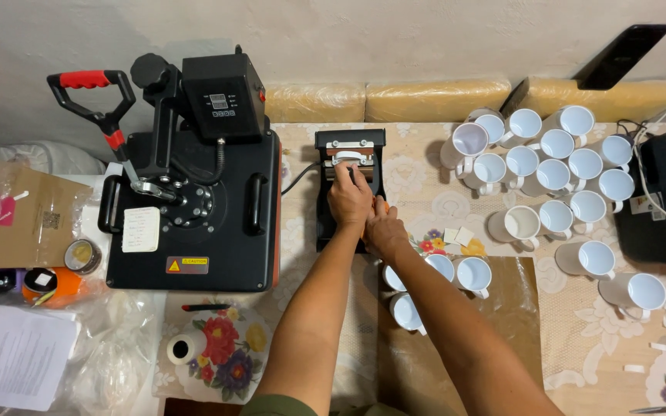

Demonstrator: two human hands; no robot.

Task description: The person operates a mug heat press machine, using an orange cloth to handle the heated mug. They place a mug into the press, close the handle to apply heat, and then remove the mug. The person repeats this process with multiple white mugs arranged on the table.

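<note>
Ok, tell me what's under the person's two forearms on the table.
White mugs stand on a brown sheet beneath the right forearm; some are partly covered. Under the left forearm, only floral tablecloth shows; the rest is hidden.

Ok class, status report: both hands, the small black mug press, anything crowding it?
Left hand on small black mug press. Right hand beside it, on press edge. White ceramic mugs close behind the right wrist.

Both hands, left hand (350, 202) and right hand (384, 229), grip the mug press (350, 166).
</note>
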